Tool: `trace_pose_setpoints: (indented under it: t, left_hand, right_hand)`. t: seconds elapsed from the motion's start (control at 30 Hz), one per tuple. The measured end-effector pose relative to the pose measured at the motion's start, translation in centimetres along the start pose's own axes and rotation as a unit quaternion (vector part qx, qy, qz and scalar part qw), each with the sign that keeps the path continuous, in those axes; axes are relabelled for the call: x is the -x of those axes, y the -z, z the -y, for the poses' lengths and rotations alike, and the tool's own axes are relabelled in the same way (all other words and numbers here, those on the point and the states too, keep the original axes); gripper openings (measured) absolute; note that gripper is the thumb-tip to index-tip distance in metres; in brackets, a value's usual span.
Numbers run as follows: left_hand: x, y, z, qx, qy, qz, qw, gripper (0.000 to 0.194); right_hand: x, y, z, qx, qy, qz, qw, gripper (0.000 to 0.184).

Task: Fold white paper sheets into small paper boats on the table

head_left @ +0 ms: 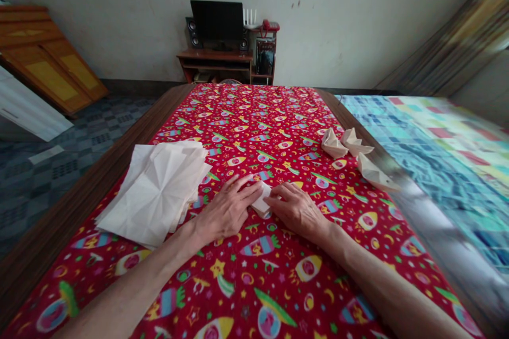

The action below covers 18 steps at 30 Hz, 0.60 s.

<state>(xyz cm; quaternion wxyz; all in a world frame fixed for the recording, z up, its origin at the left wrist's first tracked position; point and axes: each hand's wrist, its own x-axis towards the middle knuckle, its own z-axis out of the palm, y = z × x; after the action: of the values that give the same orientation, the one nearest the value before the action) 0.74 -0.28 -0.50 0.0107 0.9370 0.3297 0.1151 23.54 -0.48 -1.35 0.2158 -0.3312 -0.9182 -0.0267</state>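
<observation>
A small folded white paper (261, 202) lies on the red patterned cloth between my two hands. My left hand (228, 209) holds it from the left, its fingers stretched over the far left edge. From the right, my right hand (296, 207) grips the paper's edge with bent fingers and thumb; the exact fingertip contact is partly hidden. To the left is a stack of creased white paper sheets (161, 188), the top one with folds radiating from its centre. Several folded paper pieces with pointed tips, one of them a paper boat shape (374, 174), stand at the right.
The red cloth (254, 265) covers a long dark wooden table (51, 209). A bed with a blue patchwork cover (413, 143) adjoins on the right. Beyond the far end stands a desk (217, 55) with a monitor (218, 20) and speakers. A wooden cabinet (51, 58) is at far left.
</observation>
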Motion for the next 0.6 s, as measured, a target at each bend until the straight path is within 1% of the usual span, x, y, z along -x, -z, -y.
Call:
trace_pose_setpoints:
  t: [0.1,0.2,0.27,0.47,0.53,0.6]
  left_hand:
    - [-0.4,0.4,0.3,-0.001,-0.009,0.02,1.0,0.06]
    - [-0.8,0.4,0.5,0.001,-0.011,0.016,1.0,0.049]
    - [-0.7,0.4,0.6,0.005,-0.007,0.009,1.0,0.046]
    - [0.7,0.3,0.4,0.011,0.008,0.012,1.0,0.056]
    - [1.2,0.3,0.3,0.009,0.012,0.004,1.0,0.053]
    - [1.7,0.1,0.2,0.009,0.008,-0.01,1.0,0.046]
  right_hand:
    - [-0.1,0.1,0.1,0.002,0.009,0.006,1.0,0.02]
    - [-0.1,0.2,0.2,0.0,0.012,0.011,1.0,0.02]
    - [-0.1,0.2,0.2,-0.001,0.013,0.008,1.0,0.019]
    - [0.0,0.2,0.0,-0.034,0.004,-0.009,0.999,0.019]
    - [0.0,0.3,-0.1,-0.058,-0.005,-0.014,0.998,0.02]
    - [0.0,0.3,-0.2,-0.073,-0.008,-0.016,0.997,0.02]
